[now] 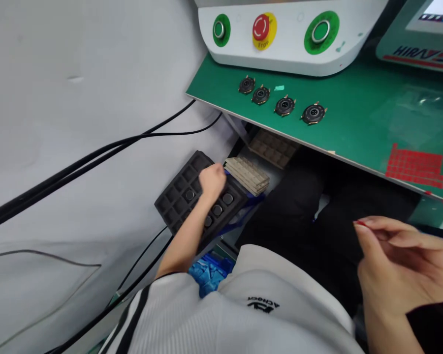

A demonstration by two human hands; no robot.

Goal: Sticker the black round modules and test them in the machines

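My left hand [211, 181] reaches down below the bench and rests, fingers curled, on a black compartment tray [177, 196] that holds several round black parts [228, 198]. What the fingers hold, if anything, is hidden. My right hand [402, 265] hovers at the lower right with its fingers loosely bent and apart, a small red sticker [359, 223] on one fingertip. Several round black parts [285, 105] lie in a row on the green bench top [354, 108].
A white machine panel [280, 54] carries two green buttons and a red stop button [261, 27]. A sheet of red stickers [415, 167] lies on the bench at right. Beige trays [248, 174] are stacked under the bench. Black cables [96, 152] run across the grey wall.
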